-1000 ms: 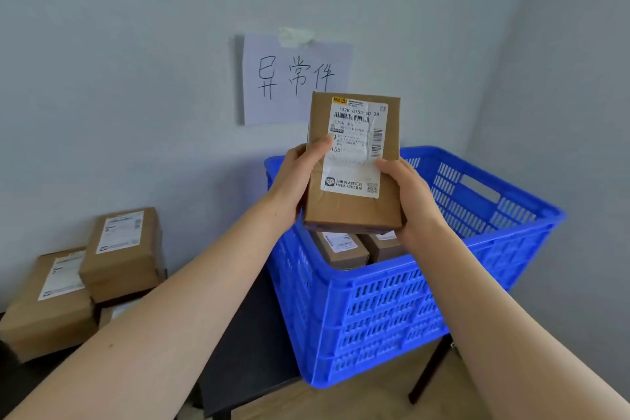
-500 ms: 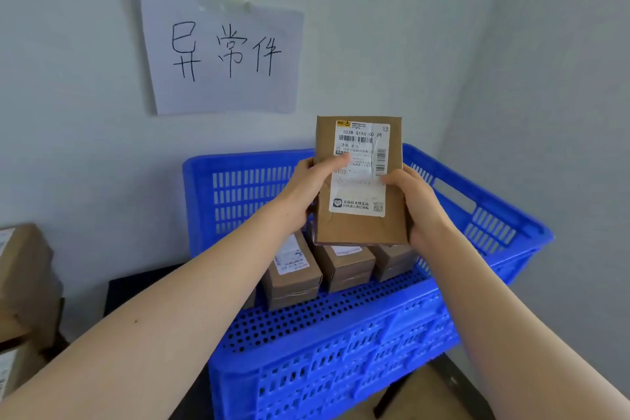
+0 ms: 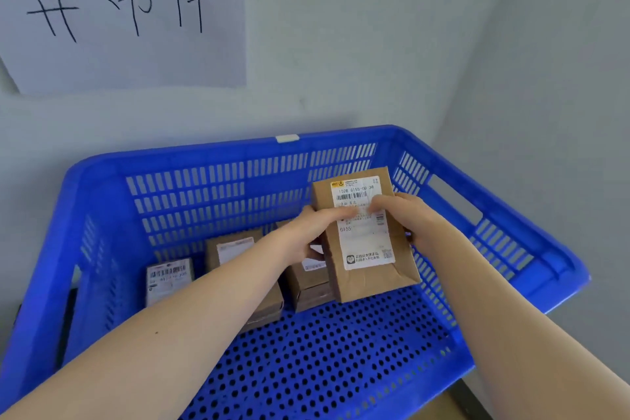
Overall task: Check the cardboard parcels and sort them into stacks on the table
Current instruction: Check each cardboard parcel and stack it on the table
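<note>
The held parcel [image 3: 375,283] is inside the blue plastic crate [image 3: 204,153], toward its far right. It is tilted, with its near end low over the perforated floor, just right of the row already there. Both hands grip it. The left hand [image 3: 303,235] wraps the left edge and the right hand [image 3: 409,218] wraps the right edge, with both thumbs laid across the shipping label [image 3: 364,249].

Three cardboard parcels lie along the far wall of the crate: a left one [image 3: 167,280], a middle one [image 3: 235,252] and a right one [image 3: 308,280], the last partly hidden behind the left hand. The handwritten paper sign [image 3: 136,44] hangs on the wall above.

By my reading, this parcel has been checked and is about to be set down as the fourth in the crate. It has not been released yet. No table stacks are in view, so what remains to sort cannot be told.

Half a second ago the parcel stood upright above the crate's rim, label facing the camera. Now it is lower, leaning back inside the walls, and the thumbs have slid further over the label. The view has closed in, so the sign fills the upper left. The stacked parcels seen at far left a second ago are out of view.
</note>
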Demonstrator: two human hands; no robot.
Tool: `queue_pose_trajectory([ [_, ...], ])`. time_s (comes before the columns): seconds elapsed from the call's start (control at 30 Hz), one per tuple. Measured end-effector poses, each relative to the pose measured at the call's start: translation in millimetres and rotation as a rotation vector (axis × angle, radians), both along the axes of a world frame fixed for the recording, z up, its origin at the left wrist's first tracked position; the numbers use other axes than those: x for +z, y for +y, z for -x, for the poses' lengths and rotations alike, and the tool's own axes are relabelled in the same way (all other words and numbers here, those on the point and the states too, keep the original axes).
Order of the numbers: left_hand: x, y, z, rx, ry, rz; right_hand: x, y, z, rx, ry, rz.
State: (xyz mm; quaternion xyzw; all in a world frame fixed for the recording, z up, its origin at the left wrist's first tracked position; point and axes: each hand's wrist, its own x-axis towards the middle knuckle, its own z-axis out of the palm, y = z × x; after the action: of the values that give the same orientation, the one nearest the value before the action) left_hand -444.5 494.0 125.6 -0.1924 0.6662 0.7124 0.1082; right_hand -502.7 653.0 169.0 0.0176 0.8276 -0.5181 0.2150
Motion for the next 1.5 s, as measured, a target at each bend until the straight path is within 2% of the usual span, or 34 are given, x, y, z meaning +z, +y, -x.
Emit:
queue_pose_trajectory([
  [0.27,-54,46,23,-0.138,-0.199,-0.073,-6,30,42,0.268,-0.105,-0.563],
  [0.47,-73,73,51,-0.294,-0.237,0.040,-5,64,54,0.438,-0.245,-0.935],
  [0.57,-86,87,57,-0.315,-0.268,0.103,-14,72,51,0.514,-0.348,-1.021],
  [0.7,-89,97,69,-0.388,-0.223,0.157,-19,71,61,0.692,-0.332,-1.235],
  [0.83,-81,115,87,-0.616,-0.108,0.306,-33,75,78,0.823,-0.255,-1.481],
  [0.93,-97,138,90,-0.701,-0.115,0.365,-40,69,83,0.905,-0.263,-1.506],
  [1.13,-129,147,92,-0.656,-0.080,0.396,-52,70,87,1.017,-0.291,-1.474],
  [1.27,-139,129,96,-0.806,-0.138,0.489,-61,78,94,1.014,-0.351,-1.437],
  [1.37,-139,108,93,-1.020,-0.185,0.616,-64,77,100,1.053,-0.372,-1.418],
  [1.5,-132,105,88,-1.184,-0.107,0.720,-65,70,101,1.039,-0.346,-1.404],
])
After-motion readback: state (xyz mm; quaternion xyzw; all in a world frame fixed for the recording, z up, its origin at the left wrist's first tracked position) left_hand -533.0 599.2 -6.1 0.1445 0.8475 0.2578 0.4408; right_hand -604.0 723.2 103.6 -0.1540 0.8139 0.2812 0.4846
